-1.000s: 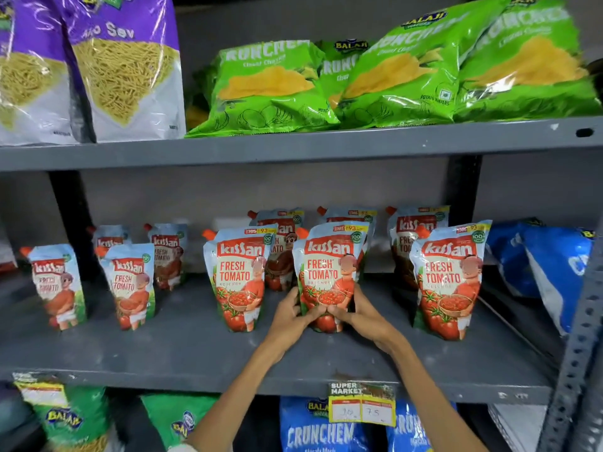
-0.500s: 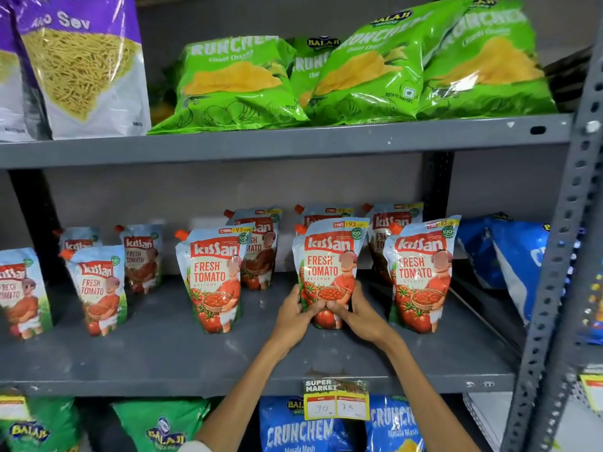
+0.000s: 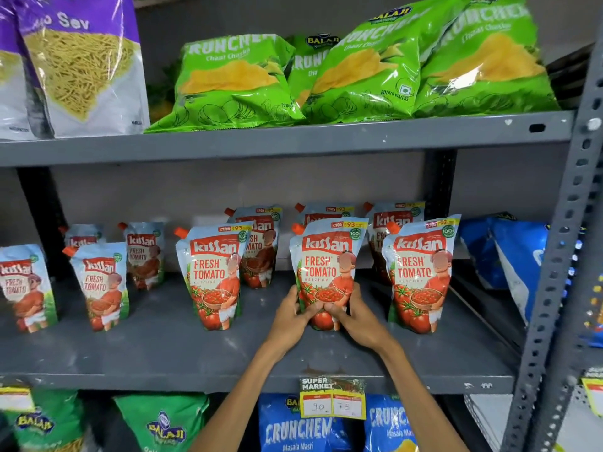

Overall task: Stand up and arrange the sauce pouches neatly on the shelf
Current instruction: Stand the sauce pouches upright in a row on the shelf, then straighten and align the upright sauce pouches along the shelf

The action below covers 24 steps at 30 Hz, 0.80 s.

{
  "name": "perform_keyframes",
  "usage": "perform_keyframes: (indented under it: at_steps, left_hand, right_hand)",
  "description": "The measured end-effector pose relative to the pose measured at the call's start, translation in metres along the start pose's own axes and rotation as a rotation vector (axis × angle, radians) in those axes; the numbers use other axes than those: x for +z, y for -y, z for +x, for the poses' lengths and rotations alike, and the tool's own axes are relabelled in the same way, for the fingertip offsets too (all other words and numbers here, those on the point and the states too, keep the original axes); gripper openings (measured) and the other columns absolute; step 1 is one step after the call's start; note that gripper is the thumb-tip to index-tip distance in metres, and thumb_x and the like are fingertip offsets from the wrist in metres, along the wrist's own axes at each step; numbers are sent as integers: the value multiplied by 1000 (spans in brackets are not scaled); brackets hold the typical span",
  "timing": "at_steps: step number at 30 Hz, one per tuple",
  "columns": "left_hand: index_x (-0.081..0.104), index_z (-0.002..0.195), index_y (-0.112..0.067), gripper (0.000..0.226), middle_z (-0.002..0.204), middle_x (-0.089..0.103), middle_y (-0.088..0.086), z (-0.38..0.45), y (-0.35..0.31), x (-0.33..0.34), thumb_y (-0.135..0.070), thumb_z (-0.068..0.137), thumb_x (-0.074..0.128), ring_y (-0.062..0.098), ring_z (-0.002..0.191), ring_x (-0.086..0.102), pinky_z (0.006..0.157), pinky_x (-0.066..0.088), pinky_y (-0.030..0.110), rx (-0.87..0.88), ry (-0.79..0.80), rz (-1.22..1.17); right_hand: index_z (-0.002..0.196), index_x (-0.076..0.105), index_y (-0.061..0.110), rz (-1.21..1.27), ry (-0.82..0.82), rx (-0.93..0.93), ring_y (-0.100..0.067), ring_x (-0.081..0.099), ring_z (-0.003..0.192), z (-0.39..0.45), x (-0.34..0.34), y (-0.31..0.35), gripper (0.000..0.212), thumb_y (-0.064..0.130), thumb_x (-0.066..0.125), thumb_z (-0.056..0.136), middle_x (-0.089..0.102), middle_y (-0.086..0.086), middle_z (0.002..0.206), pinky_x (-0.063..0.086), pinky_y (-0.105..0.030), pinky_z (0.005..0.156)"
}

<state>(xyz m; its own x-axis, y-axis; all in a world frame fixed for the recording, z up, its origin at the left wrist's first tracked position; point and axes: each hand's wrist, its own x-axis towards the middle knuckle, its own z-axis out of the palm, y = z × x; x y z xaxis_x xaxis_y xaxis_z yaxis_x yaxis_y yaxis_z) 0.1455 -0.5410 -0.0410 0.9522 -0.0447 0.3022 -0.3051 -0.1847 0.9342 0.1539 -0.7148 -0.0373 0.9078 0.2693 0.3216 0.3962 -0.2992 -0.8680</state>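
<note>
Several tomato ketchup pouches stand upright on the grey middle shelf. My left hand and my right hand both grip the base of the front centre pouch, thumbs meeting on its front. A pouch stands to its left and another pouch to its right. Further pouches stand behind in a back row, one back pouch partly hidden. Smaller-looking pouches stand at the far left, and the leftmost pouch is cut by the frame edge.
Green chip bags and purple sev bags lie on the upper shelf. Blue bags lean at the shelf's right end. A perforated grey upright frames the right side. A price tag hangs on the shelf's front lip.
The view has shifted right and slightly closer. Both hands stay on the centre pouch, which now stands a little nearer the right pouch.
</note>
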Motion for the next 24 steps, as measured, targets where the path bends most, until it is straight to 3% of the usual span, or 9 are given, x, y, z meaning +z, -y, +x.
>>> perform_keyframes:
  at_steps: [4,6,8,10,12,15,18,21,24]
  left_hand:
    - [47,133,-25,49,134,65,1,-2,-4,0,-21,91,71,16,126,61,108,49,36,-2,16,-25]
    - [43,137,-25,56,137,61,0,-5,-6,0,-19,90,72,18,128,60,102,52,27,-11,19,-49]
    - [30,151,-25,78,145,50,-6,-11,-7,-6,-21,87,76,12,127,57,95,52,18,-28,24,-72]
    - [13,160,-23,100,154,34,-8,-21,-9,-16,-26,84,78,16,139,47,108,47,27,-68,32,-101]
    - [11,161,-22,103,159,28,-7,-32,-11,-32,-27,84,78,21,146,39,115,41,36,-66,29,-89]
    - [36,152,-25,77,152,44,-12,-47,-15,-71,-24,87,76,12,133,53,103,49,26,65,-63,-15]
    - [63,119,-27,36,113,70,-10,-56,-20,-111,-12,88,74,4,99,68,79,55,15,187,-287,-39]
    - [68,90,-17,19,81,73,-4,-59,-17,-151,1,87,71,7,71,70,58,53,14,228,-489,-79]
    - [67,88,-13,13,83,74,1,-55,-2,-185,-3,84,76,24,78,71,61,55,19,234,-569,-25]
  right_hand:
    - [141,20,25,-34,-1,17,-6,49,127,-2,0,-1,65,37,62,92,44,24,127,43,-1,87]
    - [143,19,23,-77,-59,-14,-16,42,137,-5,0,-1,74,44,65,88,39,5,141,43,-20,104]
    - [151,11,18,-144,-188,-30,-20,30,143,-10,0,4,100,60,65,80,23,-3,156,34,-38,116]
    - [153,5,23,-205,-331,-77,-18,24,145,-17,0,9,108,71,61,75,13,-1,160,28,-36,117]
    - [151,11,26,-255,-450,-192,-14,26,145,-24,5,17,96,64,63,80,17,3,158,30,-28,115]
    - [144,30,28,-245,-590,-381,-8,36,138,-25,26,40,69,47,65,87,31,6,148,41,-18,106]
    - [130,42,29,-228,-617,-461,-8,49,121,-15,62,71,47,47,60,90,45,10,128,49,-25,95]
    - [119,44,41,-194,-461,-440,-2,56,108,3,104,95,35,53,58,90,53,20,113,50,-21,87]
    - [127,40,32,-118,-242,-300,-3,56,113,26,144,93,53,47,68,84,52,13,123,53,-32,94]
